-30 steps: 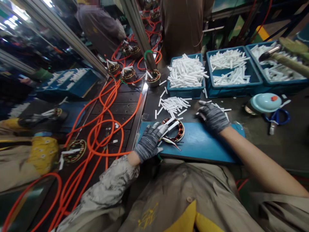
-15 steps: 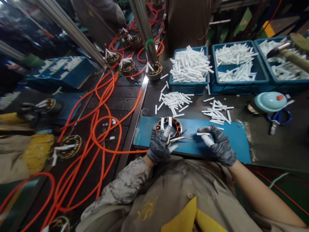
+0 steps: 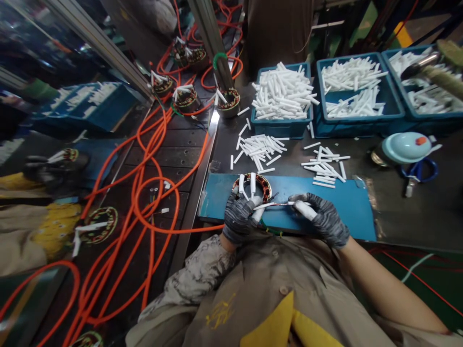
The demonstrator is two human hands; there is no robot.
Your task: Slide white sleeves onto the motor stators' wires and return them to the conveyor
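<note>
the light is dim, a metal strip [image 3: 213,123] glares, far left seems blurred.

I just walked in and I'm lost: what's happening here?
The person's gloved left hand pinches a white-sleeved lead beside a copper-wound ring on a blue mat. The right hand holds a thin white tube in line with the lead's tip; whether the two touch is too small to tell. Loose tubes lie beyond the mat, in front of blue bins.

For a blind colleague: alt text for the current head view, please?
The gloved left hand holds a white-sleeved wire by a copper-coiled ring on a blue mat; the gloved right hand pinches a white tube near the wire's tip. Loose tubes and blue bins lie beyond.
</note>
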